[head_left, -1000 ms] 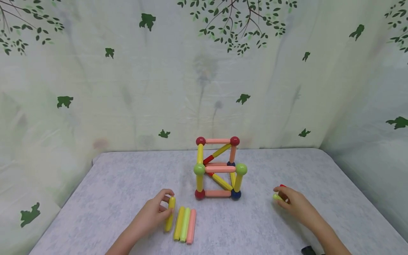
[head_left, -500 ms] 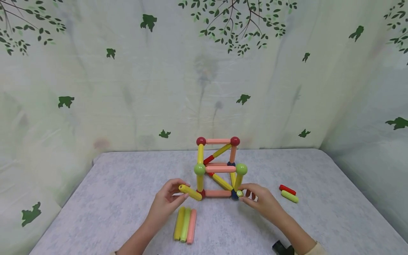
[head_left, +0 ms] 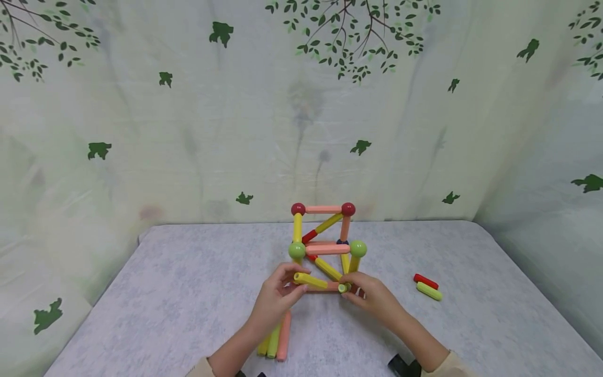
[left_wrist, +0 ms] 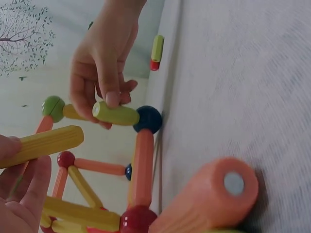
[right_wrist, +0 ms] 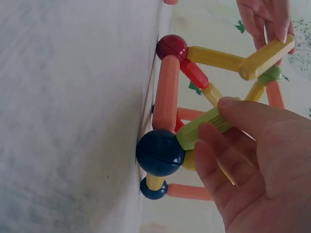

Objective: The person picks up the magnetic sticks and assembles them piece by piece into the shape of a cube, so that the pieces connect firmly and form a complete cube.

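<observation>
Left hand grips a yellow plastic rod; right hand pinches a light-green plastic rod touching the near-right dark-blue ball of the rod-and-ball frame mid-table. Step: attaching rods at the near face. Next, probably, seating each free end without toppling the frame.

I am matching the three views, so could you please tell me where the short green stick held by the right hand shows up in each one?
Head: short green stick is at lower centre, in the right hand, only its end showing.
Left wrist: upper centre, pinched by fingers, touching the dark blue ball.
Right wrist: centre, running from the dark blue ball up under the thumb.
Shared landmark: the dark blue ball, at the frame's near right bottom corner.
</observation>
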Available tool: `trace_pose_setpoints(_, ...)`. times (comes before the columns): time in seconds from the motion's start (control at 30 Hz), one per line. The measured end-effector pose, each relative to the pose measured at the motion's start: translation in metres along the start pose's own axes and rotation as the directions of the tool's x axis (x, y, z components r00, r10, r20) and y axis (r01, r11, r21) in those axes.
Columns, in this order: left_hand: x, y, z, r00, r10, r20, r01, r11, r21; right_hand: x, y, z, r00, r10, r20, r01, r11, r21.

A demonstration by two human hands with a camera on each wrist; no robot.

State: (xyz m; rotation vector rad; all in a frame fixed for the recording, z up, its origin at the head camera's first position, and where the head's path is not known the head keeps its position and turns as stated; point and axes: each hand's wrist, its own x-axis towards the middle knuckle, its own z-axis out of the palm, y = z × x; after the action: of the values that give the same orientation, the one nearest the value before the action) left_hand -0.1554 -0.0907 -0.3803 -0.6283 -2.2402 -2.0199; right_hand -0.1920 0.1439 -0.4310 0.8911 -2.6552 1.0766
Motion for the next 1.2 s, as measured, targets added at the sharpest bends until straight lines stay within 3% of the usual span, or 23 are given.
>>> trace_pose_setpoints(0.37,0.004,-0.004,0.022,0.991,0.083,0.103,-0.080,0.996,-0.025,-0.001,0.002,0.005,1.000,0.012,-0.021,-0.010,0.996,0.088)
trace_pose_setpoints(0.57,0.005,-0.013,0.022,0.986,0.127,0.110,-0.137,0.987,0.088,0.000,0.003,0.005,1.000,-0.005,-0.020,0.007,0.993,0.120)
trace_pose_setpoints(0.63,0.007,-0.019,0.020,0.985,0.097,0.145,-0.116,0.985,0.131,-0.001,0.003,0.005,1.000,0.002,-0.022,0.000,0.993,0.117)
trace_pose_setpoints(0.77,0.011,-0.027,0.017,0.980,-0.031,0.197,-0.008,0.981,0.194,-0.001,0.003,0.005,1.000,0.022,-0.021,-0.019,0.990,0.141)
trace_pose_setpoints(0.83,0.011,-0.028,0.016,0.978,-0.078,0.193,0.037,0.977,0.210,-0.001,0.003,0.005,1.000,0.024,-0.019,-0.021,0.987,0.160)
trace_pose_setpoints(0.9,0.012,-0.029,0.017,0.981,-0.085,0.176,0.044,0.973,0.227,-0.001,0.003,0.005,1.000,0.027,-0.015,-0.023,0.983,0.181)
trace_pose_setpoints(1.1,0.015,-0.030,0.021,0.995,0.015,0.095,-0.045,0.947,0.317,-0.002,0.004,0.006,0.999,0.032,-0.006,-0.031,0.979,0.201)
trace_pose_setpoints(1.2,0.017,-0.029,0.024,0.995,0.030,0.098,-0.060,0.946,0.319,-0.002,0.003,0.006,0.999,0.035,-0.003,-0.034,0.979,0.199)
